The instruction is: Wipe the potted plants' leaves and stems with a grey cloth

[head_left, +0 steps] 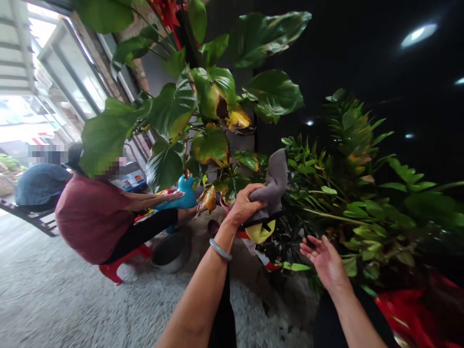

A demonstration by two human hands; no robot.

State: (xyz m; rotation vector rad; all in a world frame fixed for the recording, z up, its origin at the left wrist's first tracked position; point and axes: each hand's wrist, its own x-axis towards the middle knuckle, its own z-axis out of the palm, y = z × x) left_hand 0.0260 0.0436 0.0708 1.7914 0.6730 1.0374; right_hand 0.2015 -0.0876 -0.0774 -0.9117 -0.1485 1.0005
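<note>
My left hand (246, 205), with a pale bangle (220, 250) on the wrist, is closed around a grey cloth (272, 181) that sticks up above the fingers. Just below the cloth shows a yellow leaf-like piece (261, 232); whether the hand holds it too I cannot tell. To the right, my right hand (326, 263) is held palm up with its fingers apart and nothing in it. Close beside it are the green leaves of a bushy potted plant (366, 232). A tall broad-leaved plant (213, 145) with browned, yellowing leaves rises beyond my left hand.
A person in a dark red shirt (94, 212) sits on a red stool (114, 266) at left, a hand on a blue object (186, 193). A grey basin (172, 253) stands on the concrete floor (72, 299). Red material (416, 309) lies at lower right.
</note>
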